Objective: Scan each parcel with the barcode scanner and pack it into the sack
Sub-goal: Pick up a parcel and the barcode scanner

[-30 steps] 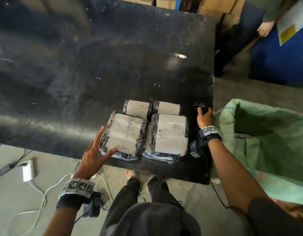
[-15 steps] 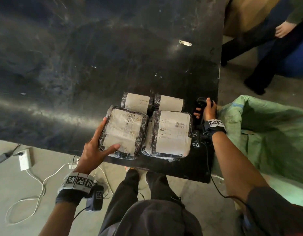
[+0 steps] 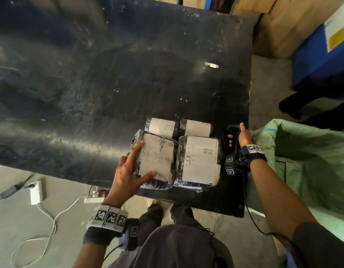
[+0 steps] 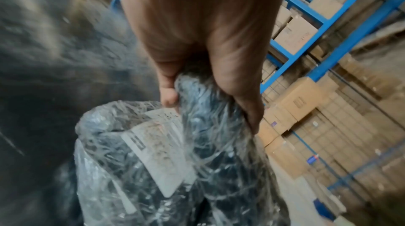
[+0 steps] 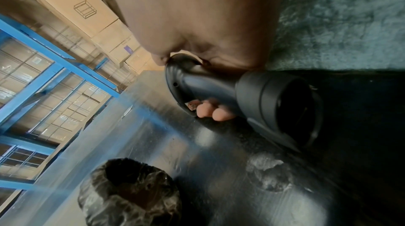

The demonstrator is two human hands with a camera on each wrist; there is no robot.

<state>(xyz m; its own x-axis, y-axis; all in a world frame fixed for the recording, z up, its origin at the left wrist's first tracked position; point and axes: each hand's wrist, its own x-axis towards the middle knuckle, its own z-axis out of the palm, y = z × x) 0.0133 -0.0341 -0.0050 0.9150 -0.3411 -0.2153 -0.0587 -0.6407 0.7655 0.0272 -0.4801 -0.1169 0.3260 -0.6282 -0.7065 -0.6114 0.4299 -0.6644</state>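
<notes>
Counter (image 3: pixel 109 84): dark, scuffed; carries four plastic-wrapped parcels with white labels, grouped near its front right corner.

Near-left parcel (image 3: pixel 155 161): gripped at its left edge by the left hand (image 3: pixel 126 176), thumb on the label, fingers (image 3: pixel 133 151) curled round the wrap (the wrist view confirms the pinch).

Near-right parcel (image 3: pixel 199 160): just beside it, untouched.

Two far parcels (image 3: pixel 178 126): side by side behind these.

Barcode scanner (image 5: pixel 219 89): black, at the counter's right edge; right hand (image 3: pixel 243 135) clamped round its handle.

Sack (image 3: pixel 306 161): green, open, right of the counter.
</notes>
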